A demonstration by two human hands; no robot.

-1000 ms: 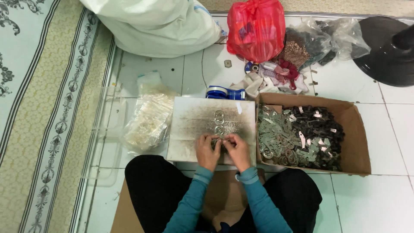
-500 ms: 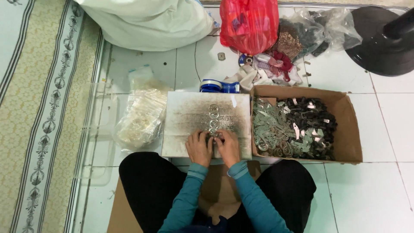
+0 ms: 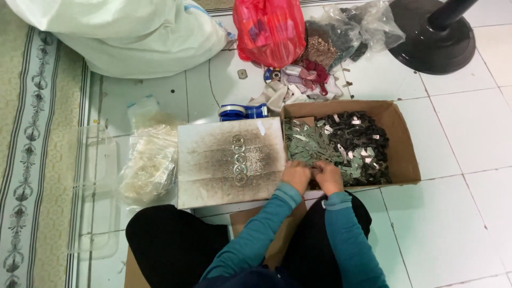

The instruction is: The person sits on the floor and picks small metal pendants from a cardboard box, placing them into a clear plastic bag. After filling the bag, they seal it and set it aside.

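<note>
Person sits on the tiled floor [image 3: 469, 213], both hands at the near edge of the cardboard box [image 3: 405, 154], which sits right of the board. Left hand [image 3: 296, 176] is curled over the near-left corner of the pile of small metal pieces [image 3: 314, 144]; right hand [image 3: 328, 177] is just beside it, fingers bent down into the same pile. Whether either hand actually pinches a piece cannot be told, since the fingertips are buried among the parts. The pieces fill the box, greenish-grey ones on the left, darker ones [image 3: 360, 133] toward the far-right side. Left of the box lies a stained whitish board [image 3: 213, 165] with a short column of round metal rings [image 3: 238, 159] near its middle. Risks, as a judgement: the stamped pieces look thin and sharp-edged, so bare fingers digging in could get nicked; the parts look tangled, so lifting one may drag several over the low box wall onto the floor; a sleeve or forearm sweeping back across the board could scatter the lined-up rings. A clear plastic bag of pale parts [image 3: 146, 168] lies at the board's left edge, near enough to get bumped too. Blue tape rolls [image 3: 242, 112] sit at the board's far edge.
</note>
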